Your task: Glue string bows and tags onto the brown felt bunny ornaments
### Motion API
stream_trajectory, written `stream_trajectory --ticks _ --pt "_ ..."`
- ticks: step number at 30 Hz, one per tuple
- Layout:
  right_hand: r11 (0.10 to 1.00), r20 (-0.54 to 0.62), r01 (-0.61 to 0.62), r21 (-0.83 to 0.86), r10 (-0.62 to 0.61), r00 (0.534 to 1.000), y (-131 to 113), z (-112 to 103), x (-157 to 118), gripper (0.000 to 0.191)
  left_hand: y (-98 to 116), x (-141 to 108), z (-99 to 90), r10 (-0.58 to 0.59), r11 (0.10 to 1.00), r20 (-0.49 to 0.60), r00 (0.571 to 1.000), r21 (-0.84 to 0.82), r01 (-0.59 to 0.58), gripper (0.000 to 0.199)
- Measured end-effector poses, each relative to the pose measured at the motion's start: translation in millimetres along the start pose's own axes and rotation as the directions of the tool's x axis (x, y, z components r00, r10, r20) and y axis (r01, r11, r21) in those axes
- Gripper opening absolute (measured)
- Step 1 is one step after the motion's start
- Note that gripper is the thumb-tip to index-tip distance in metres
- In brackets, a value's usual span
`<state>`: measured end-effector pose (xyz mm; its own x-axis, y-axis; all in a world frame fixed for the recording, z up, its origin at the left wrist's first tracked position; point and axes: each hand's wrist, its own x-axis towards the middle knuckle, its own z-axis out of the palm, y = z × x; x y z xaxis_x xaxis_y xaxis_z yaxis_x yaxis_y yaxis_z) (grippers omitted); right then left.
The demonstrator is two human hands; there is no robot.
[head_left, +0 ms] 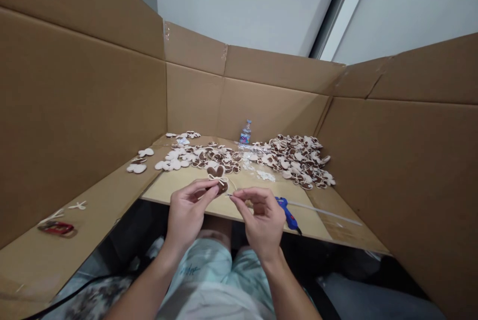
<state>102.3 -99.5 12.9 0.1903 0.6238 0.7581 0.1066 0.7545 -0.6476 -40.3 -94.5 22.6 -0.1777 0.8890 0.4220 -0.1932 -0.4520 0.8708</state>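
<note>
A brown, bunny-shaped felt piece [215, 172] with a cream string bow [221, 179] is pinched between the thumb and fingers of my left hand [189, 210], above the front edge of the board. Just right of it, my right hand [263, 215] has its thumb and index finger closed on something small and thin, probably a string end; it is too small to make out surely. A loose cream string curves between the piece and my right hand.
Brown and white pieces [302, 160] are heaped at the back right, with more [175, 157] left of centre. A bottle [245, 133] stands behind. A blue glue gun [287, 212] lies right; red-handled snips [56, 228] lie left. Cardboard walls [276, 106] surround the table.
</note>
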Motion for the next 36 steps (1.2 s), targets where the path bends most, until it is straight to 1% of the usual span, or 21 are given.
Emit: stream_trajectory --ticks 3,7,13,17,20,23,26,29,33,36 --pt "0.996 0.041 0.049 -0.074 -0.046 0.998 2.7 -1.9 -0.3 0.015 2.1 -1.7 0.8 0.041 0.995 0.006 0.999 0.086 -0.041 0.011" --pt "0.988 0.062 0.059 -0.143 -0.050 0.997 1.9 -3.1 0.5 0.008 6.0 -3.9 3.4 0.069 0.986 0.009 0.998 0.151 -0.069 0.011" --pt "0.983 0.059 0.058 -0.176 -0.048 0.997 0.3 -3.1 2.2 0.005 5.8 -5.5 5.5 0.063 0.985 0.008 0.998 0.162 -0.064 0.012" --pt "0.983 0.051 0.046 -0.179 -0.037 0.998 2.1 -3.7 1.9 0.007 5.7 -6.2 6.1 0.071 0.984 0.019 0.997 0.163 -0.073 0.011" --pt "0.984 0.048 0.014 -0.177 -0.006 0.999 2.2 -4.1 1.6 0.010 6.5 -6.1 6.7 0.063 0.985 0.030 0.998 0.159 -0.066 0.009" --pt "0.988 0.056 -0.063 -0.143 0.071 0.996 0.5 -5.2 3.6 0.015 7.4 -5.6 6.8 0.041 0.990 0.037 0.999 0.135 -0.045 0.009" --pt "0.979 0.078 -0.198 -0.050 0.201 0.976 -2.4 -8.0 8.4 0.022 8.0 -5.1 6.6 0.014 0.995 0.058 0.998 0.102 -0.020 0.007" --pt "0.946 0.120 -0.321 0.053 0.313 0.942 -5.4 -12.3 14.1 0.030 8.8 -5.1 6.8 -0.023 0.996 0.086 0.996 0.091 0.015 0.008" --pt "0.901 0.200 -0.417 0.122 0.390 0.899 -6.8 -19.0 20.9 0.035 10.2 -5.5 7.2 -0.097 0.993 0.127 0.987 0.072 0.089 0.013" --pt "0.848 0.273 -0.512 0.136 0.465 0.842 -1.9 -24.1 25.5 0.039 11.3 -6.0 6.7 -0.146 0.989 0.189 0.971 0.058 0.138 0.014"
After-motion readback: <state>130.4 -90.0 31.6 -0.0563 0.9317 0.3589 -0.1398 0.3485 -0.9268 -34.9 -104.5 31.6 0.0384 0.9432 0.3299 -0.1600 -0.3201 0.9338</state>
